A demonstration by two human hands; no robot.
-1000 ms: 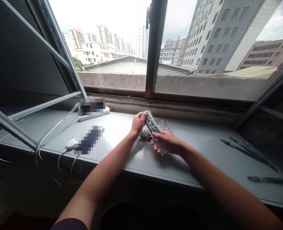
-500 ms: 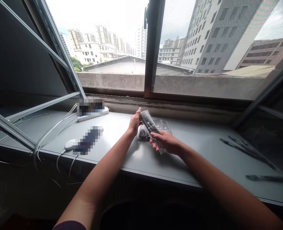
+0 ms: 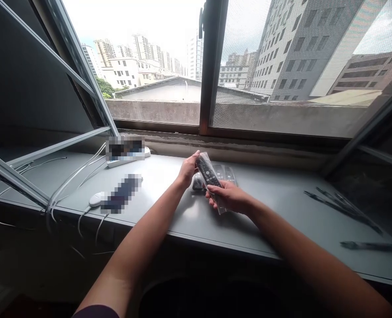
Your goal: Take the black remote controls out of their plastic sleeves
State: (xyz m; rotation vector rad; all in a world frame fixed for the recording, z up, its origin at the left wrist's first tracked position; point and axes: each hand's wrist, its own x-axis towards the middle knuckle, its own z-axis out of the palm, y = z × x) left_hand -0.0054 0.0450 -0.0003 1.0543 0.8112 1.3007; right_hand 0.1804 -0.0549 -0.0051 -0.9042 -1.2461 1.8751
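Observation:
A black remote control in a clear plastic bag [image 3: 208, 173] is held up above the grey window ledge [image 3: 282, 207]. My left hand [image 3: 187, 169] pinches its far upper end. Around its lower end my right hand [image 3: 229, 197] is closed, thumb on top. More bagged remotes [image 3: 227, 173] lie flat on the ledge just behind my hands, and a small pale object [image 3: 197, 183] sits beneath the held remote.
A white power strip [image 3: 126, 152] with white cables [image 3: 73, 181] lies at the back left. A blurred dark device [image 3: 121, 194] and a white mouse-like object [image 3: 95, 199] sit nearer. Dark pens or strips [image 3: 348, 207] lie on the right. Window frames stand behind.
My left hand shifted slightly at the remote's top end and the remote tilted a little more upright. My right hand stays closed on the lower end.

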